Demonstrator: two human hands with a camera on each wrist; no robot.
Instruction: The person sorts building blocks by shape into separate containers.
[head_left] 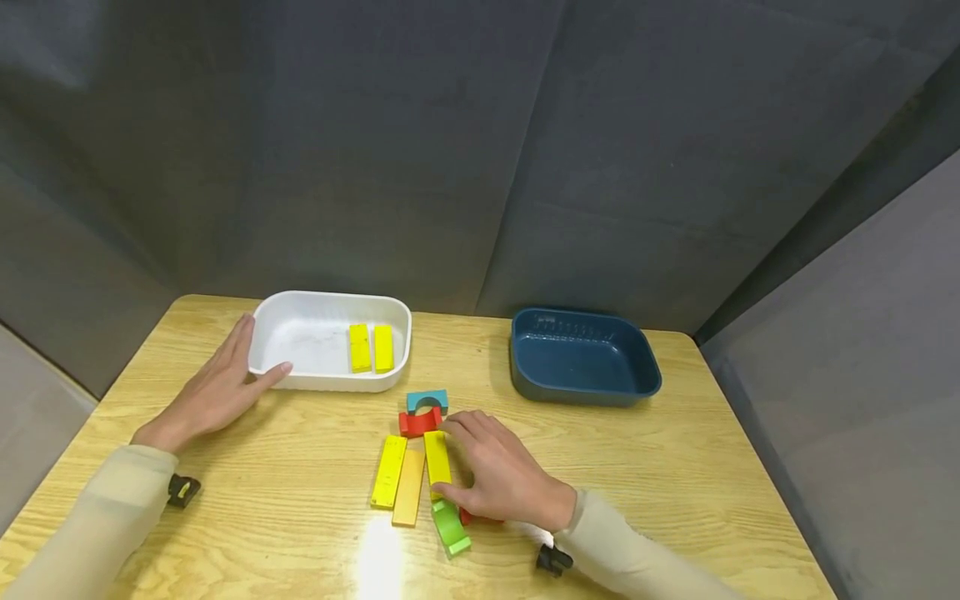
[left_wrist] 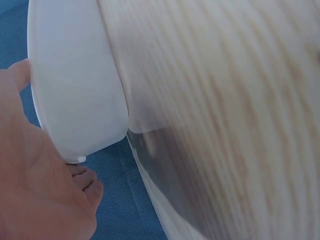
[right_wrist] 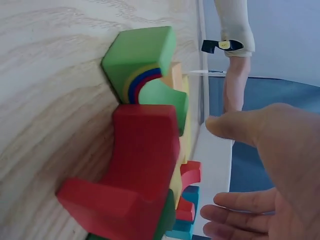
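My left hand (head_left: pixel 217 387) rests at the left front corner of a white bin (head_left: pixel 330 382), its fingers straight along the rim and its thumb over the front edge. Two yellow blocks (head_left: pixel 360 348) lie in the bin's right half. My right hand (head_left: pixel 498 471) hovers over a yellow block (head_left: pixel 437 462), thumb and fingers spread apart near its two ends. In the right wrist view a red arch block (right_wrist: pixel 142 150) and a green arch block (right_wrist: pixel 135 55) lie below that hand. Left of it are another yellow block (head_left: pixel 388 472) and an orange block (head_left: pixel 408 488).
Behind the loose blocks are a red arch (head_left: pixel 420 423) and a blue arch (head_left: pixel 427 398), close together. A dark blue bin (head_left: pixel 585 397) stands at the back right of the wooden table (head_left: pixel 247 533). Dark sheeting (head_left: pixel 420 150) rises behind the table.
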